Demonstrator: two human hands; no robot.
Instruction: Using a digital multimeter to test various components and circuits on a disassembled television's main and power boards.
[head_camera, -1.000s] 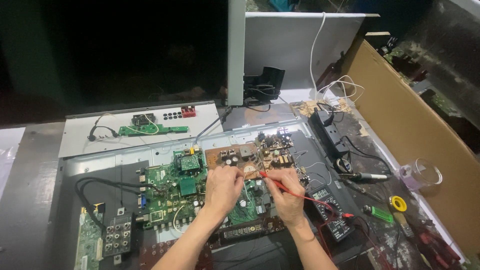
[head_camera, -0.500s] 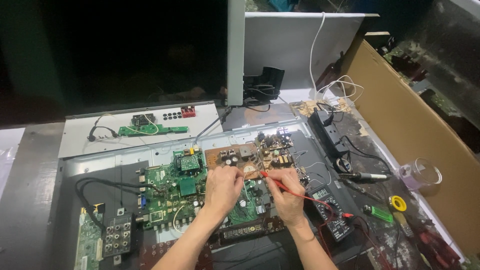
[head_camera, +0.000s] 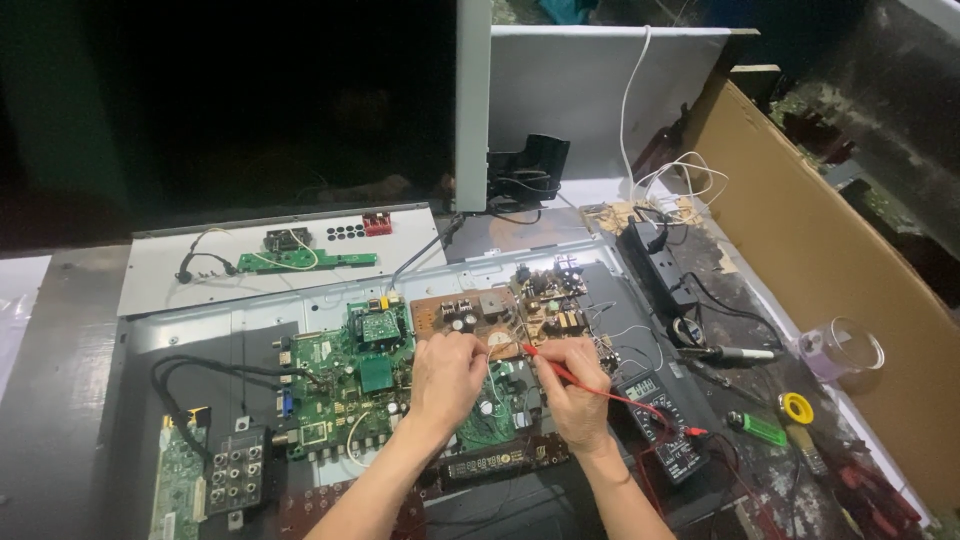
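Right hand (head_camera: 572, 385) closed in a pen-like grip on a red probe (head_camera: 560, 368), tip aimed at the near edge of the brown power board (head_camera: 500, 315). Red lead trailing from that probe toward the black multimeter (head_camera: 660, 425), lying just right of the right wrist. Left hand (head_camera: 447, 375) pinched shut, fingertips at the same near edge of the brown board, just left of the red probe tip; whatever sits in that pinch too small to make out.

Both hands resting over a green circuit board (head_camera: 345, 385) that adjoins the brown board on its left and near side. Both boards mounted on a grey metal back panel (head_camera: 240, 320) lying flat on the counter (head_camera: 60, 400).

Smaller green board with round jacks (head_camera: 200, 475) well left of the brown board, at the panel's near-left corner. White panel with a narrow green strip board (head_camera: 300, 260) beyond the brown board, to its far left. Soldering iron (head_camera: 735, 353) right of the brown board, past the multimeter. Clear cup (head_camera: 845, 350), yellow tape roll (head_camera: 797, 407) and green lighter (head_camera: 757, 428) farther right still. Black power strip (head_camera: 660, 265) to the brown board's far right. Upright white sheet (head_camera: 580, 100) behind it; cardboard wall (head_camera: 830, 250) along the counter's right edge.
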